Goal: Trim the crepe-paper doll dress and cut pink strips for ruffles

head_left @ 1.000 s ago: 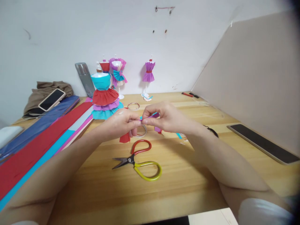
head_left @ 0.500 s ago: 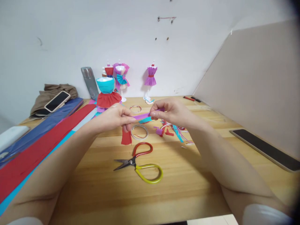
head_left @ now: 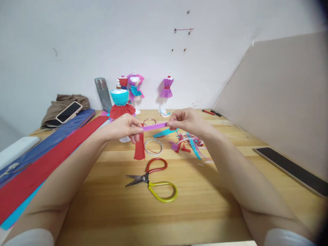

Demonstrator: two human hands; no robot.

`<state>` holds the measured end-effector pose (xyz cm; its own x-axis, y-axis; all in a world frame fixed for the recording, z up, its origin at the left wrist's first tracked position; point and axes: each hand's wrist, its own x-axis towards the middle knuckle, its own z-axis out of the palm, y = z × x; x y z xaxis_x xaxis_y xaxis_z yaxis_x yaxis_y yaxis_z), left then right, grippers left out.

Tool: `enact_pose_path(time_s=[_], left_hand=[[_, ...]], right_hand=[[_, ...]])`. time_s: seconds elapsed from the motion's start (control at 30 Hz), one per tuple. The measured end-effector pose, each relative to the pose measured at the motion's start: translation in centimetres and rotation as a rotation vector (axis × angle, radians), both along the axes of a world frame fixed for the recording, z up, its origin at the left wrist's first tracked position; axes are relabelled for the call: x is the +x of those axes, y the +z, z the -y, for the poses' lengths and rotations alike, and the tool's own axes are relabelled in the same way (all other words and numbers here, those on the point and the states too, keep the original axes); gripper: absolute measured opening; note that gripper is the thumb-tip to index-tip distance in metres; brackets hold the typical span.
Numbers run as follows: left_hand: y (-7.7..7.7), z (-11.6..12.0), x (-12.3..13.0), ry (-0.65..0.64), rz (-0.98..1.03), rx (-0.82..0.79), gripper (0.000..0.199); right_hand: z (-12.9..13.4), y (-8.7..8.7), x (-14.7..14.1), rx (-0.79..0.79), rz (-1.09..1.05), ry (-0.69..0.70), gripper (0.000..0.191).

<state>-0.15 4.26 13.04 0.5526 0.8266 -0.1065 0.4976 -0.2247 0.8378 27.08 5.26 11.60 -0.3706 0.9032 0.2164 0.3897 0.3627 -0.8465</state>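
Observation:
A narrow purple strip (head_left: pixel 155 127), of crepe paper or cloth, is stretched between my hands above the table. My left hand (head_left: pixel 125 127) pinches its left end, and my right hand (head_left: pixel 183 121) pinches the other. Just behind the left hand stands a small dress form (head_left: pixel 119 97) in a turquoise top and a red ruffled skirt, its lower part partly hidden. Below the strip lie a red strip (head_left: pixel 139 150), a roll of tape (head_left: pixel 153 153) and a turquoise strip (head_left: pixel 164 133). Scissors (head_left: pixel 145 178) with one red and one yellow handle rest closer to me, blades slightly apart.
Coloured scraps (head_left: pixel 189 143) lie by my right forearm. More dressed forms, one in purple (head_left: pixel 167 88), stand along the wall beside a grey bottle (head_left: pixel 103 94). Long red material (head_left: pixel 51 164) and a phone (head_left: pixel 69 112) are at left; a dark tablet-like slab (head_left: pixel 292 169) is at right.
The purple strip now shows more of its length between my hands, pulled straight, as the hands have moved slightly apart. The whole view has shifted a little. The scissors lie where they were.

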Motion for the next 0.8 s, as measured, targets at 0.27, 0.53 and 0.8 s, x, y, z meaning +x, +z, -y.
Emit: enact_pose_path(time_s=[0.27,0.53,0.8], left_hand=[[0.4,0.2,-0.8,-0.135,0.045,0.030,0.019],[0.5,1.7,0.8,0.058,-0.112,0.233,0.015],[0.3,5.3,3.9,0.230,-0.630,0.785,0.023]], right_hand=[[-1.3,-0.5,1.1,-0.041,0.009,0.071,0.031],[1.1,0.2,0.2,0.614,0.071,-0.373,0.015],[4.4,-1.1,-4.0,0.329,0.121,0.088,0.036]])
